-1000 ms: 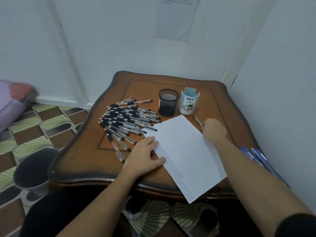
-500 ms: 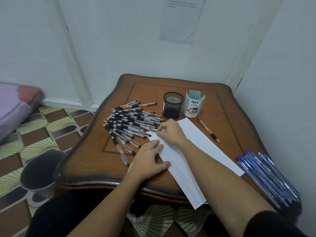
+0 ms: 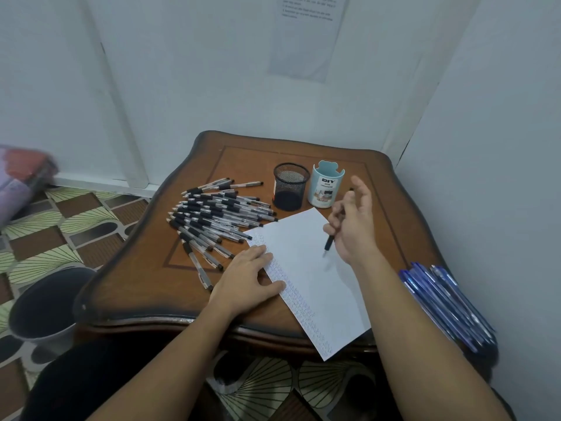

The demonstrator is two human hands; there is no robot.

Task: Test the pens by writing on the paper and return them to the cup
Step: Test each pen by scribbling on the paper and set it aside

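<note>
- right hand (image 3: 355, 229): the lower fingers (image 3: 334, 221) are curled round a slim clear pen with a black grip (image 3: 329, 243), but the index and thumb are splayed off it. That looks like a loose hold to me, so the pen could slip or twist once the tip goes down.
- the tip points down and seems to hang just above the white sheet of paper (image 3: 306, 268), over the blank part. At that slant it may skid instead of writing.
- left hand (image 3: 246, 279) lies flat, fingers straight, pressing the paper's scribbled left edge. The near corner hangs off the brown wooden desk (image 3: 136, 284), so a hard stroke might pivot the sheet.
- a round black mesh cup (image 3: 290, 186) and a light blue plastic cup (image 3: 326, 185) stand side by side just beyond the paper. I can't tell which one is meant, so it'd be easy to drop the pen in the wrong one.
- the heap of black-grip pens (image 3: 218, 214) sits right beside the left hand, and a nudge could roll one off.
</note>
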